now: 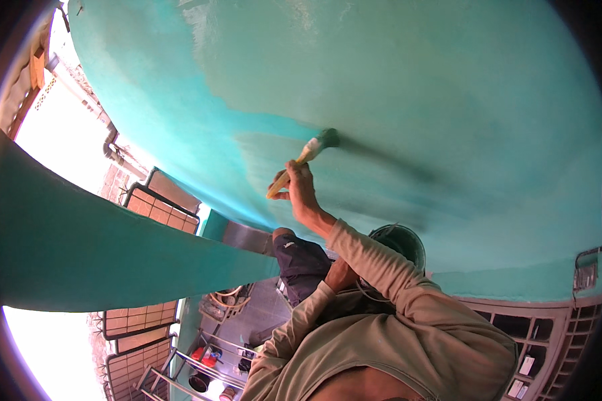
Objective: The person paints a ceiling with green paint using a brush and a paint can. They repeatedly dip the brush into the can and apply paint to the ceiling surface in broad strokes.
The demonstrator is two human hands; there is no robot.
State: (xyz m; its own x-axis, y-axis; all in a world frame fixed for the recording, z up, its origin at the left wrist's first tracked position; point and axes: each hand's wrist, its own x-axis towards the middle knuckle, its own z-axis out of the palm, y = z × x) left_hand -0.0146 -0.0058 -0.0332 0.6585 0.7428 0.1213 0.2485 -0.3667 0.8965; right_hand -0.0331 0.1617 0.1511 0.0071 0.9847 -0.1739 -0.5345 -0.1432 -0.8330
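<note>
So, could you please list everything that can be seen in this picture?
Wall: one, turquoise, filling the upper picture, with darker and paler patches.
Paintbrush: one, pale wooden handle, bristles against the wall, mid-frame.
Paint bucket: one, dark with a turquoise-smeared rim, below the brush, behind the arm.
Beam: one, turquoise, slanting across the left.
Drainpipe: one, grey, upper left, outdoors.
Metal gates: several, rust-brown mesh, left and lower left.
Window grille: one, beige, lower right.
Right hand: gripping the brush handle, beige sleeve.
Left hand: by the bucket, mostly hidden.
</note>
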